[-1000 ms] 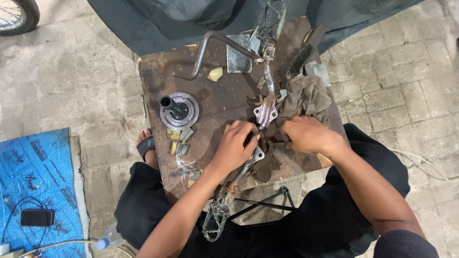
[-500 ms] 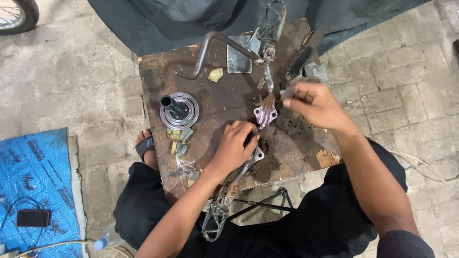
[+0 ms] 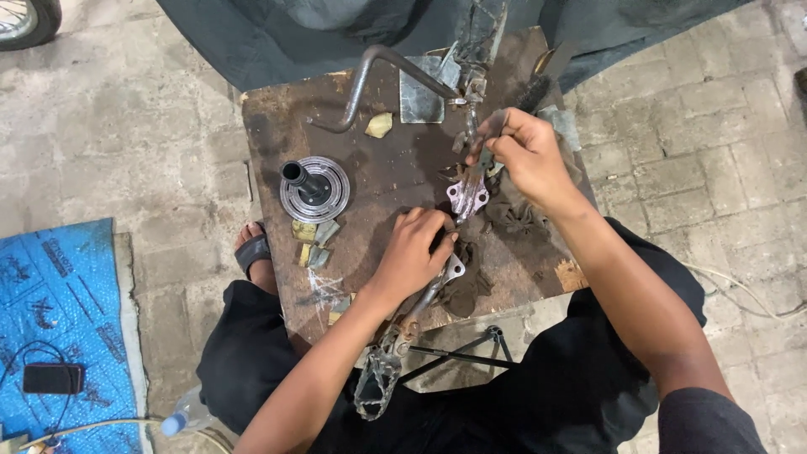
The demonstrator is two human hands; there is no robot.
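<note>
Lying between the hands, metal bracket (image 3: 467,198) — left hand (image 3: 414,252) presses it, right hand (image 3: 523,155) seemingly pinches its top.

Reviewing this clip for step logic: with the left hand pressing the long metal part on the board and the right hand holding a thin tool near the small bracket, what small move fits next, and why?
Probably bring the thin tool in the right hand down onto the small bracket. The tool's tip already sits just above that bracket, and the left hand pins the long metal part flat on the board, so the work looks steadied.

Round metal hub (image 3: 314,188), bent pipe (image 3: 370,80), blue tarp (image 3: 59,319), perhaps a phone (image 3: 52,378).
</note>
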